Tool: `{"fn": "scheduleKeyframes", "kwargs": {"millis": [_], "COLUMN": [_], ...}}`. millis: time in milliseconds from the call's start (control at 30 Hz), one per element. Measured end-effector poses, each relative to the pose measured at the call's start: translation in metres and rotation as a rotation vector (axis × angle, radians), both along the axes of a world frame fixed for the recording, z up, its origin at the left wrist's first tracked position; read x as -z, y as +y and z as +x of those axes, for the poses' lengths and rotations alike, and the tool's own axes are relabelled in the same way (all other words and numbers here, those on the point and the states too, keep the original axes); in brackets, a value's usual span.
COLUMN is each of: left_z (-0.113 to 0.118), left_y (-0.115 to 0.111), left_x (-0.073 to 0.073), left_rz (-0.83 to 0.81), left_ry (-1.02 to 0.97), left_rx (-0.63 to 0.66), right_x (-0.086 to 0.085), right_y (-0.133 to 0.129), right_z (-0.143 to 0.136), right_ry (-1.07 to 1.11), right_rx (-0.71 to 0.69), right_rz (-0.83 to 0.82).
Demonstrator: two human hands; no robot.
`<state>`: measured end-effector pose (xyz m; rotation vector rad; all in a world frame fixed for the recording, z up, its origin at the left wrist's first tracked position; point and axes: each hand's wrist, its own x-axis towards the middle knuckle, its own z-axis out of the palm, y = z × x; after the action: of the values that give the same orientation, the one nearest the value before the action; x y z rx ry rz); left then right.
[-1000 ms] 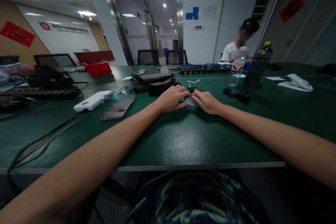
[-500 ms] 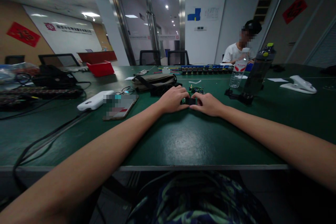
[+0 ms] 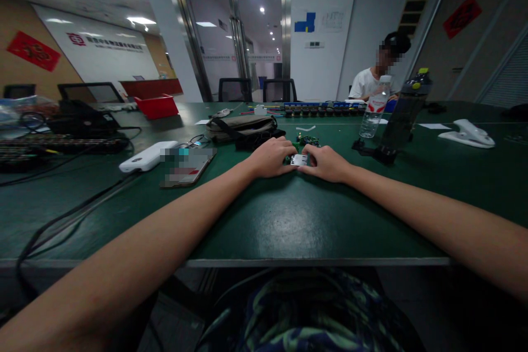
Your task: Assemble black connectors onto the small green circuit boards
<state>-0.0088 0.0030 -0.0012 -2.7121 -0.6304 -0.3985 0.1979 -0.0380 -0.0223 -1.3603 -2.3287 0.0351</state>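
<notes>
My left hand [image 3: 272, 157] and my right hand [image 3: 329, 164] meet over the green table, fingers curled toward each other. Between their fingertips is a small block [image 3: 298, 160] whose white face with dark marks, like a label, is turned toward me. Both hands pinch it, one from each side; the fingers cover its ends. A bit of green shows beside my left fingertips, too small to make out. Just behind the hands lies a green circuit board [image 3: 307, 141] with small parts on it.
A grey-brown bag [image 3: 241, 129] lies behind my left hand. Left are a phone [image 3: 192, 168], a white device [image 3: 144, 157] with cables and a red bin [image 3: 157, 106]. Right stand a water bottle [image 3: 373, 113] and a dark bottle [image 3: 402, 118]. A person [image 3: 367, 82] sits across the table.
The small block between my fingers has turned over: its dark side faced me before, its white marked side does now. Both hands have stayed in nearly the same place.
</notes>
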Motion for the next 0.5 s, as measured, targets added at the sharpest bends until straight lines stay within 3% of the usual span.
{"fn": "scheduleKeyframes", "kwargs": {"millis": [200, 500], "left_z": [0.0008, 0.002], "left_y": [-0.0005, -0.0015], "left_x": [-0.0008, 0.0006], "left_rz": [-0.032, -0.055], "left_ry": [0.034, 0.063], "left_rx": [-0.054, -0.144], "right_x": [-0.0005, 0.0022], "right_y": [-0.0005, 0.0018], "right_z": [-0.0002, 0.0018], "right_ry": [-0.094, -0.065], "right_rx": [0.026, -0.033], "right_rz": [-0.002, -0.009]}}
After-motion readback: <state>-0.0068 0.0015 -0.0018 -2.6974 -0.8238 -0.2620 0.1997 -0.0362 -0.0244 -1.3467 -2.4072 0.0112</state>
